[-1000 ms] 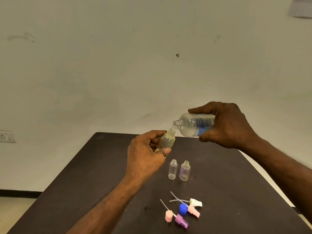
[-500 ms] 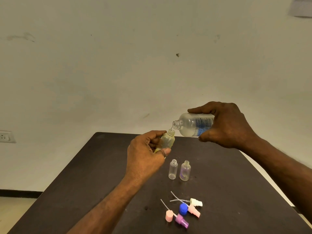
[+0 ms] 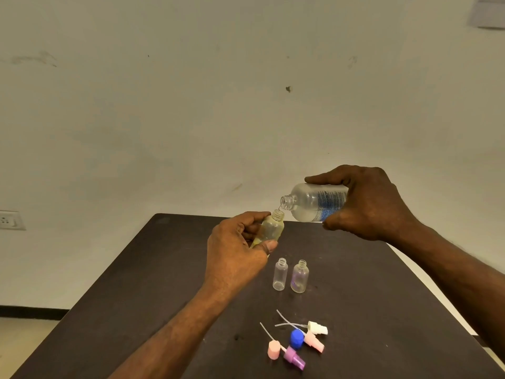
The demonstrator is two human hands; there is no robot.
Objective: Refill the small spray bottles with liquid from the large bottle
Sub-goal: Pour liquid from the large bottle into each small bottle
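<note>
My right hand (image 3: 366, 203) grips the large clear bottle (image 3: 314, 202) with a blue-printed label, tipped nearly flat with its open mouth pointing left. A thin stream runs from that mouth into a small yellowish bottle (image 3: 270, 227), which my left hand (image 3: 235, 253) holds upright above the dark table (image 3: 136, 296). Two more small clear bottles stand uncapped on the table: one (image 3: 280, 274) on the left, the other (image 3: 300, 276) with a purple tint on the right.
Near the table's front lie loose spray heads with dip tubes: white (image 3: 317, 328), pink (image 3: 314, 341), purple (image 3: 293, 357), another pink one (image 3: 273, 349), plus a blue cap (image 3: 297, 337). A wall socket (image 3: 11, 220) sits at the left; the floor shows below it.
Both hands and both held bottles stay almost where they were. The liquid keeps running into the small bottle.
</note>
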